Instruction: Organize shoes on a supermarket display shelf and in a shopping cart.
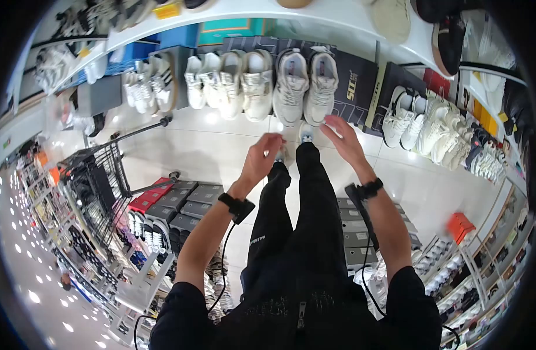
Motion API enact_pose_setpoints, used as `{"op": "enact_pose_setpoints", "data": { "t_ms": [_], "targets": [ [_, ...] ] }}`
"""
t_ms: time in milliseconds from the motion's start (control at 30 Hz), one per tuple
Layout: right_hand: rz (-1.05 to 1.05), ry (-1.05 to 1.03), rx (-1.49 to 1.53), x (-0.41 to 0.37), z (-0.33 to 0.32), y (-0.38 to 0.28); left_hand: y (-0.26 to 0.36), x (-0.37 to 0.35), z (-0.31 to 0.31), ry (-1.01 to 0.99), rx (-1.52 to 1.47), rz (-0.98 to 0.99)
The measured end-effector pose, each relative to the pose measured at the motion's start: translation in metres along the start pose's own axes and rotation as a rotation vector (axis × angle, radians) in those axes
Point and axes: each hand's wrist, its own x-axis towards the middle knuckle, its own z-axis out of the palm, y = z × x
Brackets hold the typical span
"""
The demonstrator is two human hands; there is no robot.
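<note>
Head view looks down past our black trousers at a shop floor (209,146) of pale tiles, with both forearms stretched forward. Our left hand (265,154) is raised above our own shoes (306,135), its fingers loosely bent and closed on nothing. Our right hand (342,139) is held a little farther forward, its fingers (332,123) spread open and likewise empty. Each wrist carries a black wristband (236,205) with a cable running back along the arm.

Nearest to both hands is a pair of grey-and-white sneakers (306,84), standing side by side with toes toward us in the row along the floor, just in front of a black box (352,81) with pale lettering. Neither hand touches them; a gap of bare tile lies between our fingertips and the toes. Beside that pair to the left stand cream sneakers (244,81), and more white pairs run off to the right.

By our judgement, the handling has barely begun: the hands are out and open, nothing has been lifted, and every shoe we can see sits in its row. A black shopping cart (96,181) stands to our left, near stacked shoe boxes (169,201); we cannot tell what it holds.
</note>
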Motion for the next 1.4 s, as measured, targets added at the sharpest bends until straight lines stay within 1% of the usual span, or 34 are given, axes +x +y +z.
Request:
{"op": "enact_pose_setpoints", "data": {
  "t_ms": [33,67,133,167,200,267,300,333,367,400,433,500,567,633,667,700,767,800,867,1000,1100,1133,1300,1367,1400],
  "targets": [
    [-0.01,-0.067,0.093,-0.01,-0.003,-0.011,0.013,-0.015,-0.009,-0.025,-0.006,0.008],
    [-0.032,-0.077,0.084,-0.017,-0.006,-0.023,0.024,-0.027,-0.019,-0.005,-0.007,0.025],
    [-0.034,-0.101,0.012,-0.034,-0.003,-0.048,0.045,-0.055,-0.039,-0.071,0.064,0.041],
    [-0.053,-0.107,0.0,-0.04,0.001,-0.062,0.053,-0.067,-0.05,-0.054,0.06,0.057],
    [-0.081,-0.086,-0.041,-0.047,0.007,-0.079,0.06,-0.08,-0.061,-0.044,0.098,0.119],
    [-0.174,-0.036,-0.082,-0.059,0.029,-0.108,0.066,-0.107,-0.084,0.013,0.139,0.223],
    [-0.197,-0.048,-0.093,-0.062,0.043,-0.123,0.07,-0.122,-0.097,0.037,0.136,0.237],
    [-0.228,-0.041,-0.119,-0.07,0.06,-0.141,0.076,-0.142,-0.113,0.034,0.132,0.193],
    [-0.262,-0.036,-0.143,-0.076,0.08,-0.159,0.077,-0.162,-0.13,0.034,0.128,0.149],
    [-0.349,-0.049,-0.155,-0.082,0.101,-0.176,0.075,-0.181,-0.146,0.078,0.144,0.181],
    [-0.346,-0.055,-0.164,-0.094,0.126,-0.202,0.076,-0.204,-0.167,0.108,0.142,0.179],
    [-0.436,-0.121,-0.135,-0.109,0.177,-0.234,0.076,-0.25,-0.21,0.178,0.136,0.229],
    [-0.475,-0.211,-0.109,-0.122,0.232,-0.262,0.072,-0.301,-0.258,0.285,0.143,0.221],
    [-0.47,-0.312,-0.087,-0.129,0.284,-0.289,0.072,-0.351,-0.301,0.479,0.16,0.279],
    [-0.53,-0.348,-0.111,-0.129,0.309,-0.302,0.068,-0.372,-0.32,0.579,0.139,0.31],
    [-0.548,-0.379,-0.112,-0.136,0.334,-0.321,0.064,-0.391,-0.338,0.648,0.125,0.268],
    [-0.611,-0.464,-0.084,-0.135,0.381,-0.346,0.056,-0.429,-0.368,0.784,0.072,0.279],
    [-0.628,-0.502,-0.095,-0.134,0.402,-0.359,0.052,-0.446,-0.38,0.826,0.065,0.277],
    [-0.667,-0.584,-0.114,-0.128,0.443,-0.386,0.043,-0.474,-0.403,0.91,-0.047,0.218],
    [-0.696,-0.711,-0.183,-0.12,0.516,-0.442,0.008,-0.514,-0.446,1.065,-0.155,0.154],
    [-0.73,-0.799,-0.229,-0.105,0.568,-0.488,-0.002,-0.537,-0.482,1.179,-0.211,0.108],
    [-0.751,-0.831,-0.263,-0.101,0.585,-0.508,0.0,-0.543,-0.495,1.201,-0.203,0.155],
    [-0.852,-1.015,-0.387,-0.061,0.684,-0.609,0.019,-0.565,-0.573,1.382,-0.137,0.121],
    [-0.955,-1.07,-0.523,-0.059,0.734,-0.652,0.028,-0.569,-0.611,1.392,-0.081,0.104],
    [-1.014,-1.148,-0.561,-0.057,0.764,-0.67,0.029,-0.57,-0.63,1.392,-0.058,0.082]
  ]
}}
